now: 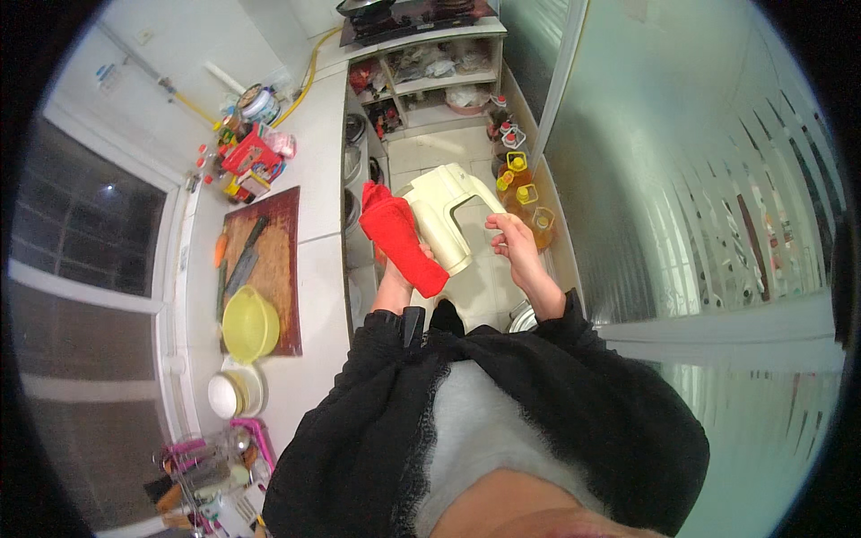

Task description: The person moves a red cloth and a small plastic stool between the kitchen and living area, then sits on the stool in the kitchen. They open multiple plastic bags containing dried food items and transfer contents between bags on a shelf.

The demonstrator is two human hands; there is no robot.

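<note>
A cream plastic jug-like appliance (432, 224) with a long looped handle is held in front of me, above the floor. My left hand (395, 282) is at its left side, closed and partly hidden by a red cloth (401, 240). The cloth hangs along the appliance's side, and a fingertip shows between the two. My right hand (518, 248) is at the handle's outer end, its fingers bent and apart. Whether those fingers touch the handle, I cannot tell.
On the left counter are a wooden cutting board (285, 269) with a knife (246, 258) and a yellow-green basin (250, 325). Oil bottles (525, 194) line the floor by the frosted glass partition (664, 179). Ahead, a stove (413, 21) tops open shelves (439, 82).
</note>
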